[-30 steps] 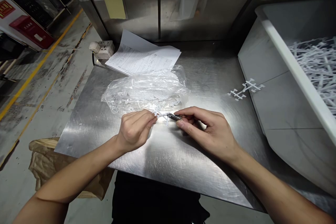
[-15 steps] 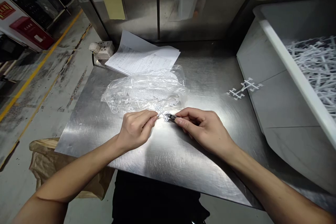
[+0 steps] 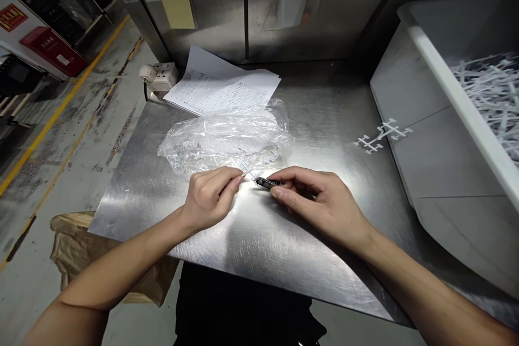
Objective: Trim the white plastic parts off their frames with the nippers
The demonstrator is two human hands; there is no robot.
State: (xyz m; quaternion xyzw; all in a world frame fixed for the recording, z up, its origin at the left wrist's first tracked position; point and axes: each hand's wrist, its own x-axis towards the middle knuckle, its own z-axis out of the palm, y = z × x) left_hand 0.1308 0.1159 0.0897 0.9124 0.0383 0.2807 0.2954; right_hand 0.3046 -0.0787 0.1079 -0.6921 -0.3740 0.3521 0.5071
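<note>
My left hand (image 3: 213, 194) pinches one end of a white plastic sprue (image 3: 248, 171) between thumb and fingers. In my right hand (image 3: 318, 197), closed thumb and forefinger grip a small metal nail clipper (image 3: 265, 183). The clipper's jaws point left and meet the sprue's branches just in front of my left fingertips; whether they bite on it I cannot tell. Directly behind both hands lies a clear plastic bag (image 3: 227, 140) with small white parts inside. Farther right, another branched white sprue (image 3: 383, 136) rests on the metal table beside the bin.
A large grey bin (image 3: 432, 65) full of white sprues stands on the right of the metal table (image 3: 324, 270). Printed papers (image 3: 227, 84) and a white power socket (image 3: 162, 75) sit at the back. A brown paper bag (image 3: 77, 248) is on the floor at left.
The sprue has turned between my left fingers, and the clipper has shifted slightly left and down against it. Both hands keep their hold.
</note>
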